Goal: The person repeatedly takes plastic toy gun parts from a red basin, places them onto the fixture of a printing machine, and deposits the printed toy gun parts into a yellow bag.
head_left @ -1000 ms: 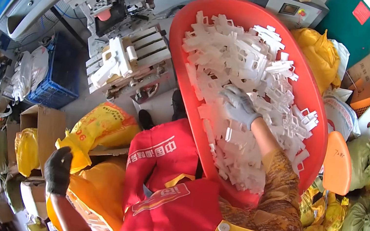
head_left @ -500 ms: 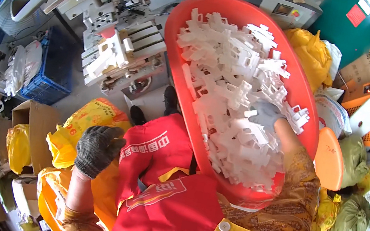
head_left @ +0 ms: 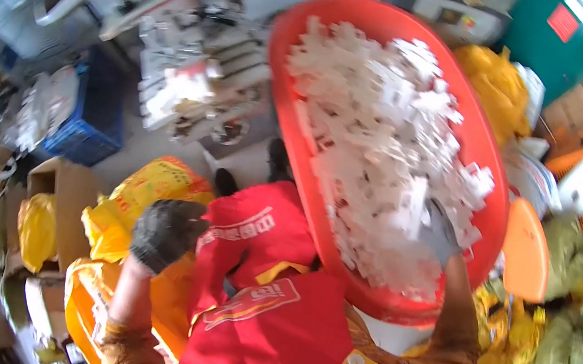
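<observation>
A cluttered workshop floor surrounds the person: a grey machine worktop (head_left: 193,79) blurs at upper left beside a blue crate (head_left: 96,120). A large orange tub (head_left: 306,99) tilts on the lap, heaped with white plastic pieces (head_left: 384,144). The right hand (head_left: 442,236), gloved, is half buried among them, its grip unclear. The left hand (head_left: 165,232), dark-gloved, is fisted and holds nothing visible, above yellow sacks (head_left: 141,194). A red label (head_left: 563,21) marks the green door.

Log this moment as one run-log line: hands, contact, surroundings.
left hand: gloved, closed, over yellow bag | right hand: gloved, in white plastic pieces | orange tub: tilted, full
</observation>
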{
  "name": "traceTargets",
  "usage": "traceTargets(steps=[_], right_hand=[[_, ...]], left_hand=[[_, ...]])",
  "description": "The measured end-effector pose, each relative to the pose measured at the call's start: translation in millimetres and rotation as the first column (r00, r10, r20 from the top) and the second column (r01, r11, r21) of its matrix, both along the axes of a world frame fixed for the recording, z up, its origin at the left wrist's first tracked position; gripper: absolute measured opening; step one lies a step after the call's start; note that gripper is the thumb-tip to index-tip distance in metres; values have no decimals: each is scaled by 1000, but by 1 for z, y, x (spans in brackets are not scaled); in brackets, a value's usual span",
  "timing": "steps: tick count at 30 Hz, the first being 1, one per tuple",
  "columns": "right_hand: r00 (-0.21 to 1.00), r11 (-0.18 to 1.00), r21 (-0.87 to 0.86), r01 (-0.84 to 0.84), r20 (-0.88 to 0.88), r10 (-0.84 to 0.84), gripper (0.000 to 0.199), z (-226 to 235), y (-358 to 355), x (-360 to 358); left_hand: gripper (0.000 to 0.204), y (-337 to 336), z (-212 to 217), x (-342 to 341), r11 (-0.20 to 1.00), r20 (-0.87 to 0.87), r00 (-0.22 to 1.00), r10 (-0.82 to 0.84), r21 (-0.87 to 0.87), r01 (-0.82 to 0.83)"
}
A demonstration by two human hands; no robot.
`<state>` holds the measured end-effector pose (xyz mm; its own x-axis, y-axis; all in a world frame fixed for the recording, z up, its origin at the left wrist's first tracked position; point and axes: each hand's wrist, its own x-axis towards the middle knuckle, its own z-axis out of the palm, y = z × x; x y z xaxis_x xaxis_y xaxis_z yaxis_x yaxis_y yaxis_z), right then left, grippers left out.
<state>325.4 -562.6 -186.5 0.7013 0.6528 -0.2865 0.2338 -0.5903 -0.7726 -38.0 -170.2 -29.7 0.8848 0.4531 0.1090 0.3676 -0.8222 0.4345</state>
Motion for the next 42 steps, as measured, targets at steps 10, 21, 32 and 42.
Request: traceTargets(steps=[10,21,32,42], right_hand=[[969,862,-504,-54,181,167,43,105,65,-32],[850,669,725,163,-448,278,40,94,230,-3],[698,566,409,-716,447,560,39,124,455,-57],[328,525,-68,-848,712,622,37,180,451,-74]], left_hand=[[19,48,-20,-11,965,91,974,210,-180,-191],[29,143,-20,111,821,263,879,398,326,-469],[20,140,53,-20,790,467,748,471,154,-593],[21,-3,40,-308,453,130,453,882,35,-891]])
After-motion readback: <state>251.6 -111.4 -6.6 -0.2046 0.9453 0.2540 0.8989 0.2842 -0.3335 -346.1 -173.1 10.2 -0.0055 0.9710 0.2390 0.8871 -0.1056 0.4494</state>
